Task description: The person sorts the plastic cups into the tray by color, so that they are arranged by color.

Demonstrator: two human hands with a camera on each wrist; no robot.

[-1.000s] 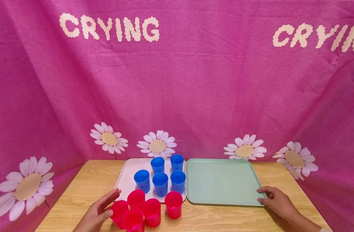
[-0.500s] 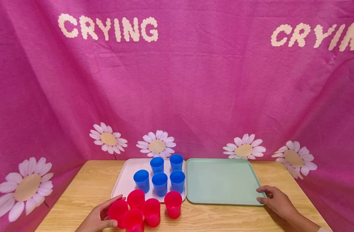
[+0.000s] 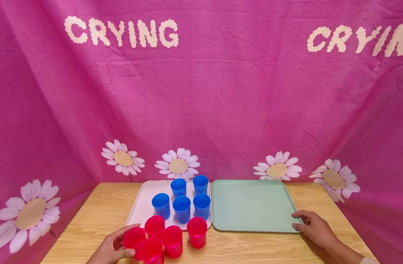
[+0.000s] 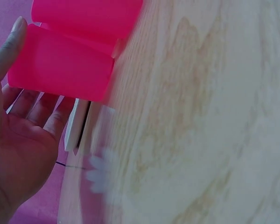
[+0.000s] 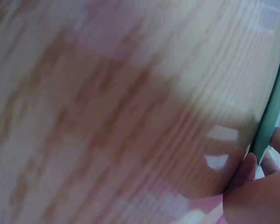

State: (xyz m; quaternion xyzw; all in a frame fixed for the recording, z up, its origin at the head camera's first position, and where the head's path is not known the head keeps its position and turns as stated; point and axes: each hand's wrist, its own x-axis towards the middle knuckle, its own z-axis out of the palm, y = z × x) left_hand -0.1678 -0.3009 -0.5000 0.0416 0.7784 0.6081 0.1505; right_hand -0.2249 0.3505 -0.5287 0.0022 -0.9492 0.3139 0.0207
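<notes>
In the head view, my left hand point(image 3: 106, 248) holds the leftmost red cup point(image 3: 134, 242), thumb on its near side and fingers round its far side. The left wrist view shows the same red cup point(image 4: 60, 65) between thumb and fingers, standing on the table against another red cup. Several upright red cups point(image 3: 173, 242) cluster beside it, one a little apart on the right. At the right, my right hand point(image 3: 317, 228) pinches the near right corner of a pale green tray point(image 3: 254, 207). Its thumb point(image 5: 245, 170) lies against the tray's edge in the right wrist view.
Several upright blue cups point(image 3: 181, 211) stand on a pale pink tray point(image 3: 140, 205) behind the red ones. Both trays lie side by side on a wooden table point(image 3: 247, 249). A magenta cloth point(image 3: 221, 110) with daisies and lettering hangs behind the table.
My left hand has come round the leftmost red cup, which has shifted slightly left. The pale pink tray's left edge moved slightly left earlier on. My right hand stays at the green tray's corner.
</notes>
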